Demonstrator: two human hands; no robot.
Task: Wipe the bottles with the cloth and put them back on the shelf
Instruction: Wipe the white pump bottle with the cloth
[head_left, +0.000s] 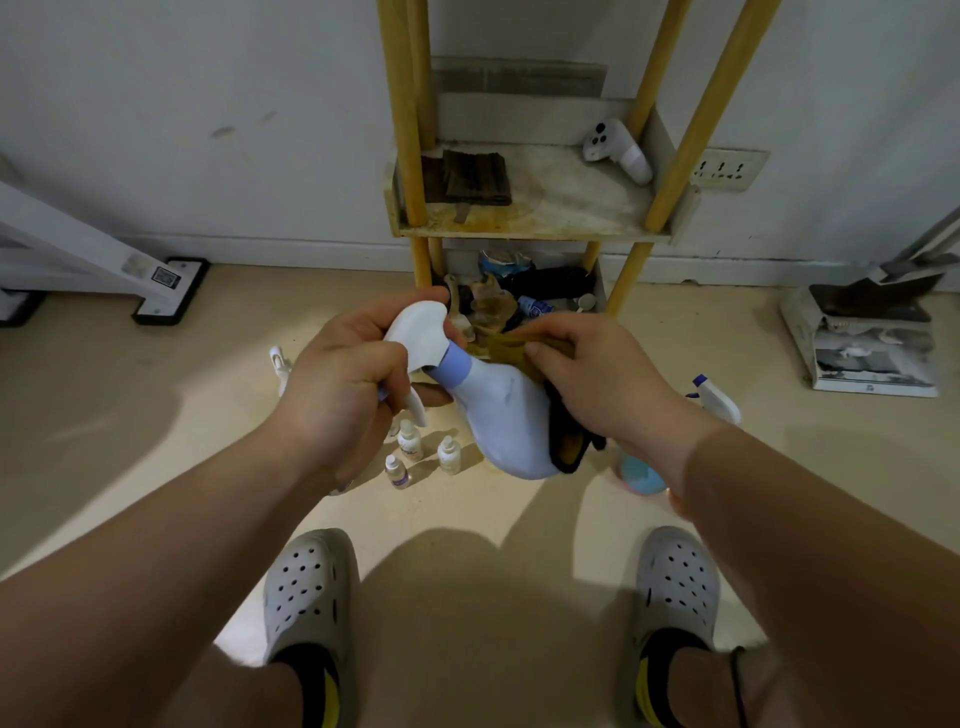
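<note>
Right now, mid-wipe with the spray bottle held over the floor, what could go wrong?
The left hand grips the spray bottle only by its head, close to the trigger: a squeeze might spray it. The right hand presses the cloth on its body, so it could slip and fall onto the small bottles standing just below.

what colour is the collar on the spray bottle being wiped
Lavender collar below a white trigger head, on the spray bottle; head view.

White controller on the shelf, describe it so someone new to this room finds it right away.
Look at the yellow-legged shelf unit against the wall. On its upper visible tier, the white controller lies in the back right corner. It has dark round buttons, unlike the dark brown slatted piece at the left.
</note>
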